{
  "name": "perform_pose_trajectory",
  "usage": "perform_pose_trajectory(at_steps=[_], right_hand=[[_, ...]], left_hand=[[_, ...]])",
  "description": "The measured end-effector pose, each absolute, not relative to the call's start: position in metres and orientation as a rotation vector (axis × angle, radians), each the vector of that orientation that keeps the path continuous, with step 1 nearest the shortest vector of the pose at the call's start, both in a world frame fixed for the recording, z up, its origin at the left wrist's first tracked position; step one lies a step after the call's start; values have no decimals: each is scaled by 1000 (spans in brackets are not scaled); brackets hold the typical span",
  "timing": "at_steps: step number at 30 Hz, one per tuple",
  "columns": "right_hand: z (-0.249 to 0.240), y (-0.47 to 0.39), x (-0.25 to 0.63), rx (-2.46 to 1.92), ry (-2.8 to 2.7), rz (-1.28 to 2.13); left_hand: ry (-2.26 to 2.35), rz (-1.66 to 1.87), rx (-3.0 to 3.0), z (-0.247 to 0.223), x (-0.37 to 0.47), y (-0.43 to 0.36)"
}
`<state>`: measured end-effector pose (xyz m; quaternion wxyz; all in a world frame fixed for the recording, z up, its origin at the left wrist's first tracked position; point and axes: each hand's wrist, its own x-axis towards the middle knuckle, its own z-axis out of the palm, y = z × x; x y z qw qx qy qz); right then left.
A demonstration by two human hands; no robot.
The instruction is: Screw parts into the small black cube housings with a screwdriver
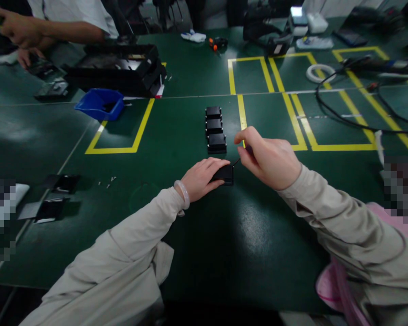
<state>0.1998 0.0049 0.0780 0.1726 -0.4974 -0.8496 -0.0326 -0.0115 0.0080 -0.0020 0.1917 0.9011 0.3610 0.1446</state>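
My left hand (200, 178) is closed around a small black box (226, 173) and holds it against the green table. In my right hand (268, 158) is a thin dark-shafted tool (237, 161), its fingers curled round it. The shaft's tip meets the box's upper right corner; the handle is mostly hidden in the hand, so its exact kind cannot be made out. Just beyond, three similar black boxes (214, 125) stand in a row, with small shiny screws or pins at their sides.
Several loose screws (111, 180) lie to the left, near flat black parts (52, 209). Farther back are a blue bin (102, 103) and a black crate (115, 68), with another person's hand (27, 29) behind. A black cable (340, 115) and white ring (320, 73) lie at right.
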Motion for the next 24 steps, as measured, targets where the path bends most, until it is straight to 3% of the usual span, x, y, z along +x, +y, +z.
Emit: perform_pose_trajectory(at_steps=[24], right_hand=[[78,6,200,-1457,-2441,-77]], left_hand=[[1017,409,2538,-3,-12,9]])
